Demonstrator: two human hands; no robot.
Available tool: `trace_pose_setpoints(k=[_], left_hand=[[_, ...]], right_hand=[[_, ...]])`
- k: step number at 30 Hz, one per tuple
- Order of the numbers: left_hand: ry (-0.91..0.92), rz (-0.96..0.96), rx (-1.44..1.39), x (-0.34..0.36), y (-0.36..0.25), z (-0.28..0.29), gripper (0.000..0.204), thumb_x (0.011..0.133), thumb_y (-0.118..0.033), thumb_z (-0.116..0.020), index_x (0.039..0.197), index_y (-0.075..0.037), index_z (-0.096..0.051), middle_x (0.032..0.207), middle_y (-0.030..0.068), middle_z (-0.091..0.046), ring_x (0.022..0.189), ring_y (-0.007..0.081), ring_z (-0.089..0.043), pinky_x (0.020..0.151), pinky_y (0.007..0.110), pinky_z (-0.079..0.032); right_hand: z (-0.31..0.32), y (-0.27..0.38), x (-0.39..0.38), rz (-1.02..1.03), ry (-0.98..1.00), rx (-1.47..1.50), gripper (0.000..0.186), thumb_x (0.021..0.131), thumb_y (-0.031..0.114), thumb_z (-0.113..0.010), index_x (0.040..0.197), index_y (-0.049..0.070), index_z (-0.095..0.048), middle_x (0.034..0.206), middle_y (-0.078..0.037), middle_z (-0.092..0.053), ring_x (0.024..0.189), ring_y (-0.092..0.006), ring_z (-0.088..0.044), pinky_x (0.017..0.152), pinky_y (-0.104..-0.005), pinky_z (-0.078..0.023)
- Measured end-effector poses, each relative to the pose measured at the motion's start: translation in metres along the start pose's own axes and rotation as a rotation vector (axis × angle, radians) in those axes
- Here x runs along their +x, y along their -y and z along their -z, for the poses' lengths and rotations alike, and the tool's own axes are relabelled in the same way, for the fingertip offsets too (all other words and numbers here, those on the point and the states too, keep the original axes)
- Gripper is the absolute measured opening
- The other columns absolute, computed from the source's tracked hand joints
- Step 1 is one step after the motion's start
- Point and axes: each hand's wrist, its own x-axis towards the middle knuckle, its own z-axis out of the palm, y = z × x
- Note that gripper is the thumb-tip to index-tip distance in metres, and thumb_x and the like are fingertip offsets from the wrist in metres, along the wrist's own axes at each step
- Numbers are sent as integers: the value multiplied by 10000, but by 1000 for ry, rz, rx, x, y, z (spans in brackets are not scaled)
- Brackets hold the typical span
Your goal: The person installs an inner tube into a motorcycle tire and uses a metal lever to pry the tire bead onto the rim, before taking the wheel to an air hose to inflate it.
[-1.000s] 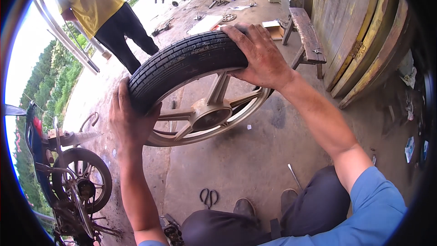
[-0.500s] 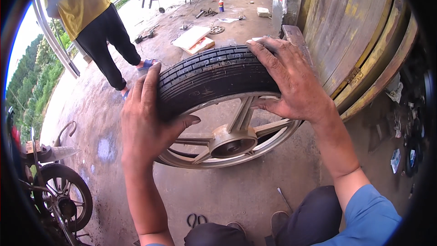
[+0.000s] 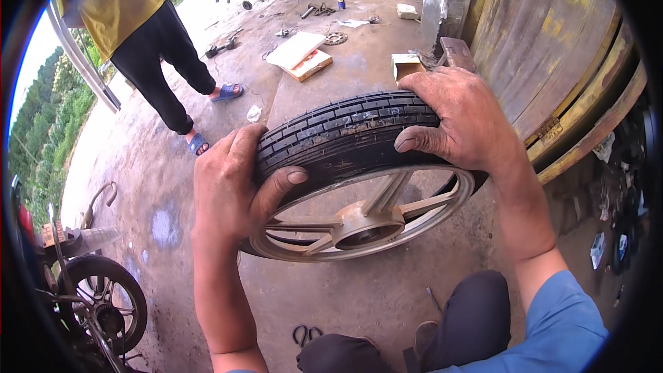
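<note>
A black motorcycle tyre [image 3: 345, 135] sits around a cast alloy wheel rim [image 3: 369, 225] with thick spokes and a round hub. The wheel is tilted, its tread facing up and away from me. My left hand [image 3: 231, 183] grips the tyre's left side, fingers over the tread and thumb along the sidewall. On the right, my right hand [image 3: 464, 119] wraps over the tread, with its thumb pressed against the sidewall. The far side of the tyre and most of my fingertips are hidden.
A person [image 3: 148, 41] in a yellow top stands at the far left. Beyond the wheel lie a flat box [image 3: 307, 65], an open carton [image 3: 406, 65] and a sprocket [image 3: 335, 39]. Scissors [image 3: 305, 335] lie near my knees. A motorcycle wheel [image 3: 103, 304] is lower left; a wooden door [image 3: 539, 48] stands right.
The wheel and both hands have shifted slightly right and nearer to me. My right thumb has moved from by the rim onto the sidewall. The open carton has come into view.
</note>
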Motion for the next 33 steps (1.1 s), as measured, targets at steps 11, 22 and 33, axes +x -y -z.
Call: trace_pose_setpoints(k=[11,22,33], left_hand=[[37,1,-5,1,12,-7,824,665,-427,-904,1285,0,-569,1101,224,-643,1031,421,-640,894,478,-518],[33,77,8,16,20,-15,921,529,-340,-982,1278,18,-586,1103,189,-689,1005,386,-683,881,437,-549],[84,166,-79,26,-3,-10,641,685,-340,-923,1122,44,-656,937,183,-684,831,345,-684,773,400,-542]], right_hand=[[-10,-4,17,-25,63,-41,816,936,750,-478,1099,-30,-655,1007,-229,-697,956,-441,-653,858,-486,-512],[-92,-41,-262,-867,-214,178,146,954,134,-679,993,14,-605,896,-138,-622,824,-296,-638,728,-381,-525],[-127,191,-603,-1433,715,730,228,1001,194,-584,1160,45,-651,985,-200,-700,945,-367,-692,812,-471,-538]])
